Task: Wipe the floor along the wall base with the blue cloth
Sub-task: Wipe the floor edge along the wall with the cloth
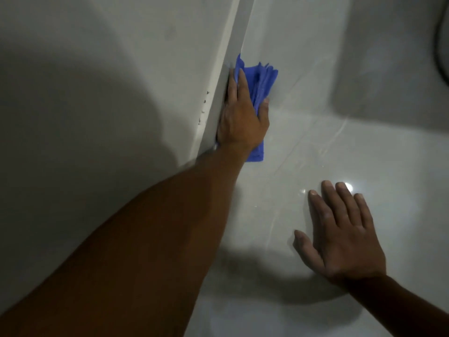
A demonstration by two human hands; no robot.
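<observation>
Left hand [240,117] presses blue cloth [263,81] against wall base [227,69]; right hand [345,237] lies flat, fingers spread.

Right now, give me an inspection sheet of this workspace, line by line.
Surface: glossy pale floor with faint streaks and a light glare.
Job's things: blue cloth, folded, lying on the floor against the wall base.
Clutter: nothing seen.
Hands: left hand pressed flat on the cloth; right hand open, fingers spread, on the bare floor.
Cables: a dark curved edge at top right, too unclear to name.
Surroundings: pale wall on the left, small dark specks near its base.
</observation>
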